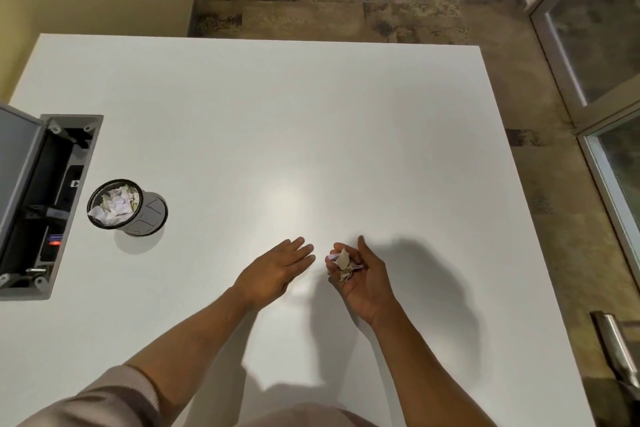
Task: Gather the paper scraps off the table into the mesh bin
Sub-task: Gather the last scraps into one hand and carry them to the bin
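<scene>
My right hand [363, 277] is cupped palm-up just above the white table [277, 114], its fingers curled round a small bunch of paper scraps [343, 263]. Just left of it, my left hand [277, 269] lies flat with straight fingers, fingertips close to the scraps and holding nothing. The black mesh bin [138, 222] stands at the table's left side, far from both hands, with several crumpled white and beige scraps [116, 206] inside it.
An open grey cable box [45, 204] is set into the table at the left edge, right beside the bin. Glass door panels [595, 45] stand to the right, and a metal handle [616, 347] shows at the lower right.
</scene>
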A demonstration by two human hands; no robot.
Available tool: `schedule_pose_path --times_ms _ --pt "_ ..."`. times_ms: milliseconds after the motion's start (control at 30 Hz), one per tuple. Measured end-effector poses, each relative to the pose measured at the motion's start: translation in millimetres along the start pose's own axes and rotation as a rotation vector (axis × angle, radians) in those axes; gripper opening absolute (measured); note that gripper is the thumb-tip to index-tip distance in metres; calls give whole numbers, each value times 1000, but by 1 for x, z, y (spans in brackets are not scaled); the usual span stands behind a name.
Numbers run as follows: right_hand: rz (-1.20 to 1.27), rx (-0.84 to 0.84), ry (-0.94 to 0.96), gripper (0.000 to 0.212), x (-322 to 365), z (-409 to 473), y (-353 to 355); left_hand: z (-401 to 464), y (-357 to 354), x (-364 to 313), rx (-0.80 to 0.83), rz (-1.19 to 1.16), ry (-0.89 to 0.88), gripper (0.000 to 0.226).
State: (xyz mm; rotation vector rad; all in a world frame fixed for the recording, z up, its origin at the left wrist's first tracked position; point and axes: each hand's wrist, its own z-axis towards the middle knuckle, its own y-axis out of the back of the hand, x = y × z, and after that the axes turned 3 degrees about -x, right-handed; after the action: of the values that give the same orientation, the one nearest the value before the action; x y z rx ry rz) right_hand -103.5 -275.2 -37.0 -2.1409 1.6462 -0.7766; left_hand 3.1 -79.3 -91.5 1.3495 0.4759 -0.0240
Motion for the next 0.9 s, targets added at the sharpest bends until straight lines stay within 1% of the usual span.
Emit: schedule_pose_path --times_ms 100,200,267,367,400,467,533,600,667,767,833,900 --pt "29 21 -9 44 -6 -3 -3 -17 2 -4 2 31 57 35" --pt "24 31 -4 44 -13 -7 -6 -33 5 -9 0 12 114 34" --pt "-1 20 0 47 -18 -9 -6 -41 9 -12 -9 7 132 39" --pt "-19 21 2 51 -26 -12 -7 -48 15 -12 -2 54 84 53" --pt "-19 28 2 51 -28 -13 -7 -49 16 -12 -11 73 63 51" --pt "-23 41 7 51 -31 -14 -7 -52 21 -8 -42 107 0 34" --pt "-30 55 21 51 -34 -15 -8 -54 25 -3 -44 136 -70 36" --pt "-59 71 33 51 -37 -17 -9 -54 28 -1 -43 172 -85 21" --pt "-74 75 40 52 -40 -18 -9 -52 31 -4 -23 147 6 14" --pt "-70 53 38 52 -44 -19 -10 -48 37 -10 83 110 175 5" --pt "-76 24 27 53 -45 -20 -13 -45 40 -13 133 68 272 10" --pt "-74 -10 17 54 -45 -20 -14 -39 39 -18 148 5 388 17"
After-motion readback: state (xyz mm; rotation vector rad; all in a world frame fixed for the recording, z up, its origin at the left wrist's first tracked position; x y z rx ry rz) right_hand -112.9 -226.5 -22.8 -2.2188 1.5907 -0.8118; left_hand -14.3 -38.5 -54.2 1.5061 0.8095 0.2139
